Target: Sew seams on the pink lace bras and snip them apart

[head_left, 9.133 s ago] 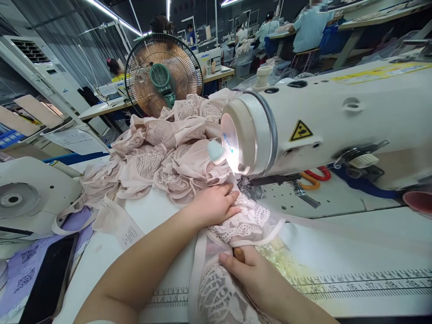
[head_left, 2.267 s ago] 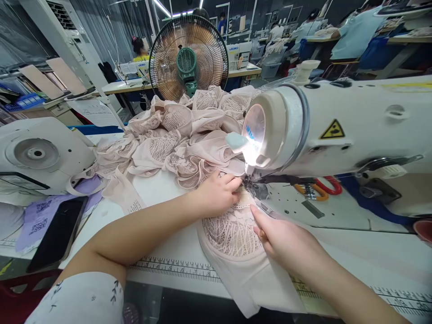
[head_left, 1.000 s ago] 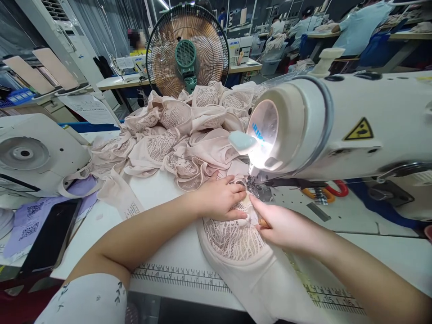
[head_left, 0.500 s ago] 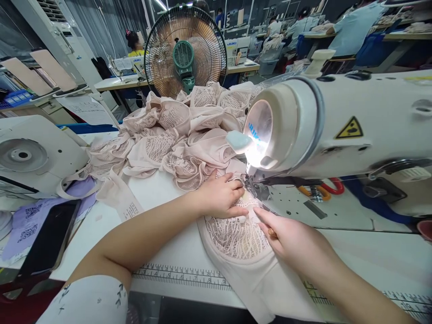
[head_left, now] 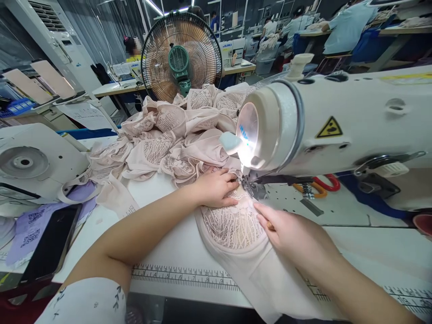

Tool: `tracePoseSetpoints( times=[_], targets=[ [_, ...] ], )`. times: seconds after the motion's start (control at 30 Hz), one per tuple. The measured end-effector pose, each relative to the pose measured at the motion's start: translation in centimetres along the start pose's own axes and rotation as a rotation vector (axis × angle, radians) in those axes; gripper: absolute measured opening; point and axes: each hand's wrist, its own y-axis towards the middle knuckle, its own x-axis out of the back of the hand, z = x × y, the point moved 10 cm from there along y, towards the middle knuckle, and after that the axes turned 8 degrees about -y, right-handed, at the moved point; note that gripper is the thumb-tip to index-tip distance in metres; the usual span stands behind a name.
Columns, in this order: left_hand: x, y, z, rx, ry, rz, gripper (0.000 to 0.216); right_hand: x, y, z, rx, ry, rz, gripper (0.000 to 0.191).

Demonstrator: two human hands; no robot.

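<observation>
Since the earliest frame, my right hand (head_left: 299,234) has come up closer to the machine (head_left: 357,108). The bra (head_left: 236,231) lies on the desk (head_left: 175,238), its top edge by the machine's foot (head_left: 246,182). My left hand (head_left: 216,189) presses it, grip wide, fingers spread; my right curls round a brown handle (head_left: 270,226), mostly hidden. I'd guide evenly, smoothing puckers, fingertips clear of the foot.

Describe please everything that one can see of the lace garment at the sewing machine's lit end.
The garment is pale pinkish beige. Its lace part looks like fine openwork, bordered below by a curved seam; beyond, a smooth plain fabric panel reaches past the front edge of the table. It lies face up or down, unclear, its far end near the needle of the sewing machine. The left grip rests on it; the right grip touches its right edge.
</observation>
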Motion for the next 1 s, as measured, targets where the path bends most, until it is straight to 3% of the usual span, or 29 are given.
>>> tracePoseSetpoints(
  times=[0.1,0.2,0.27,0.4,0.53,0.67,0.87,1.0],
  targets=[
    [0.6,-0.4,0.0,-0.001,-0.025,-0.009,0.048,0.3,-1.9,-0.1,0.185,0.036,-0.132,0.019],
    [0.9,-1.5,0.0,0.064,-0.07,0.009,0.04,0.4,-4.5,0.7,0.46,0.022,-0.356,0.033],
    [0.7,-2.4,0.2,0.144,-0.089,0.046,0.054,0.4,-5.8,0.9,0.529,-0.038,-0.522,0.041],
    [-0.9,-3.8,-0.1,0.193,-0.057,0.175,0.107,0.7,-7.1,1.8,0.567,-0.153,-0.749,0.046],
    [-1.4,-3.6,0.5,0.186,-0.027,0.207,0.111,0.9,-7.3,2.8,0.578,-0.219,-0.802,0.053],
    [-1.0,-2.9,1.9,0.186,-0.031,0.186,0.099,1.6,-6.9,3.0,0.522,-0.201,-0.842,0.053],
    [-0.8,-1.5,3.7,0.068,-0.029,0.1,0.08,3.0,-5.6,2.8,0.424,-0.138,-0.864,0.051],
    [-0.2,-0.6,4.7,-0.008,-0.003,0.048,0.063,3.8,-5.4,2.7,0.461,-0.074,-0.86,0.052]
  ],
)
